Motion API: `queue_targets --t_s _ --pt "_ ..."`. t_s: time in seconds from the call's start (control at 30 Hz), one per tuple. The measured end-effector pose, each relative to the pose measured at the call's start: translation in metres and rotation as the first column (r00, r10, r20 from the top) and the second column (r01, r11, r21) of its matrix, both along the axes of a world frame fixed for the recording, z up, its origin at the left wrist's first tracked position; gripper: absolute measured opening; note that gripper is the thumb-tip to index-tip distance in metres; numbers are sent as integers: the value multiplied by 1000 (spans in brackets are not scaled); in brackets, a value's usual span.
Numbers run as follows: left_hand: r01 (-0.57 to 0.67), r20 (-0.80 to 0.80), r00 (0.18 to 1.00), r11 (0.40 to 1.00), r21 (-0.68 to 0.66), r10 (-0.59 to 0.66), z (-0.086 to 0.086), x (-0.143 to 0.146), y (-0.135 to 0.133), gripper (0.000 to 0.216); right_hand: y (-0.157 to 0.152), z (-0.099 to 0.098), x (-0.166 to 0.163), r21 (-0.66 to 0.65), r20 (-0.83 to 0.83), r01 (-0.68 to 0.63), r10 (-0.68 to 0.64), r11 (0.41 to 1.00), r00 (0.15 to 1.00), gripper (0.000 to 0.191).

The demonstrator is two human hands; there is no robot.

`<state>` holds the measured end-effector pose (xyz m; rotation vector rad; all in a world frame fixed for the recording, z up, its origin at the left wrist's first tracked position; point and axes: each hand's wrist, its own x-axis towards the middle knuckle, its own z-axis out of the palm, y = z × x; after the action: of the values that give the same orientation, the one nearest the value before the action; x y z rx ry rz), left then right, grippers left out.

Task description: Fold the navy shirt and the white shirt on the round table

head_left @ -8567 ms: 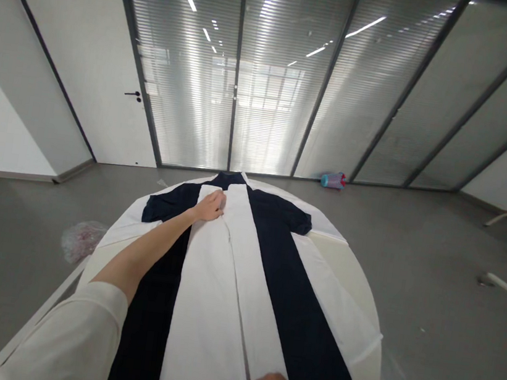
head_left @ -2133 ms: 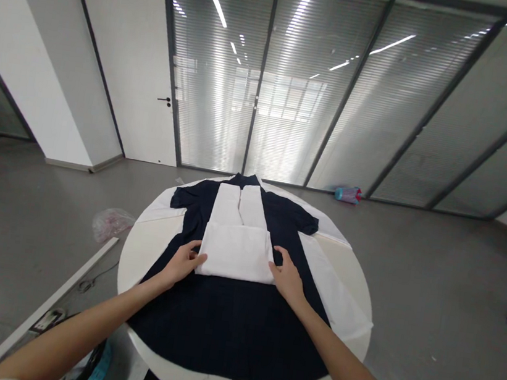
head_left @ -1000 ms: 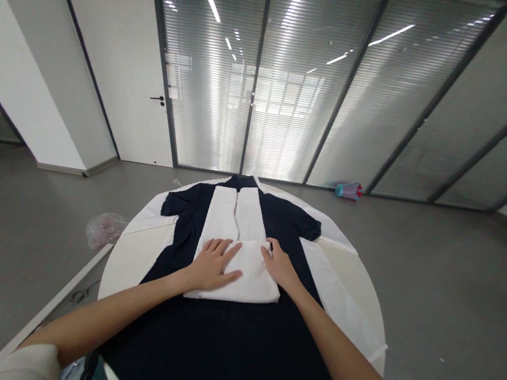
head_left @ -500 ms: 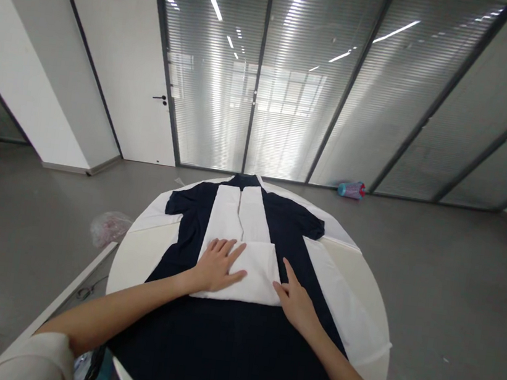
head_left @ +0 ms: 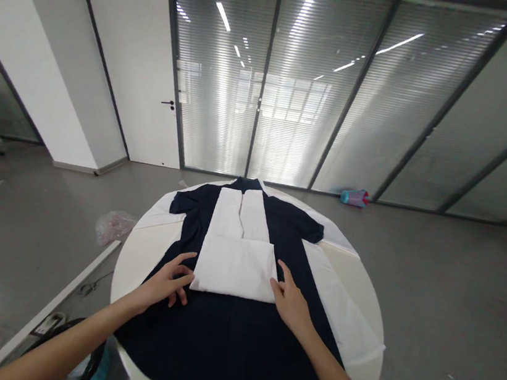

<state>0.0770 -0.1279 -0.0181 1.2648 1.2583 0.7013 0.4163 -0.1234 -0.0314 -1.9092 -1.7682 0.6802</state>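
A dark navy short-sleeved garment (head_left: 224,342) lies spread flat over a round white table (head_left: 136,255), its collar at the far edge. On its middle rests a white folded cloth (head_left: 236,269), with two white strips reaching up toward the collar. My left hand (head_left: 170,280) is at the cloth's lower left edge, fingers apart and slightly curled, holding nothing. At the right edge of the cloth is my right hand (head_left: 290,298), forefinger stretched out and thumb near the cloth's side. Another white cloth (head_left: 341,307) lies partly under the garment on the right.
A blue and red basket (head_left: 354,197) lies on its side by the glass wall. Clear plastic wrapping (head_left: 114,227) sits on the floor left of the table. Below it stretches a white rail (head_left: 56,304), with a dark-rimmed bin (head_left: 92,368) beside the table.
My left hand has come off the top of the white cloth and moved left and down to its edge. My right hand stays at the right edge. The view has tilted slightly.
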Motion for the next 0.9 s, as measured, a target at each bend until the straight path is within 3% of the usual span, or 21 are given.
queue_targets --t_s 0.1,0.23,0.4,0.5,0.57,0.63,0.7,0.8,0.9 --pt "-64 182 980 994 -91 80 5 11 -4 74 1 3 -2 -5 9 23 -23 1000 1000 56" --pt "-128 204 969 990 -55 137 5 25 -3 78 1 3 -4 22 3 13 -13 1000 1000 58" --pt "-109 144 984 993 47 101 -2 22 -6 78 2 -4 4 76 -54 -26 30 997 998 59" --pt "-51 -113 991 984 168 71 8 13 -4 63 6 0 9 229 5 -21 21 973 1000 52" --pt "7 -379 912 916 400 158 22 13 4 48 12 11 4 345 109 -58 22 937 994 46" --pt "131 -514 812 773 621 275 35 23 16 36 21 24 -9 384 235 -177 89 906 968 42" --pt "295 -564 778 632 717 277 38 41 31 37 30 32 -29 353 342 -324 201 878 918 44" --pt "557 -696 704 500 663 140 21 69 52 49 42 26 -54 265 441 -476 333 839 833 51" --pt "690 -807 588 496 528 41 -8 79 62 65 51 7 -56 186 489 -557 415 810 767 61"
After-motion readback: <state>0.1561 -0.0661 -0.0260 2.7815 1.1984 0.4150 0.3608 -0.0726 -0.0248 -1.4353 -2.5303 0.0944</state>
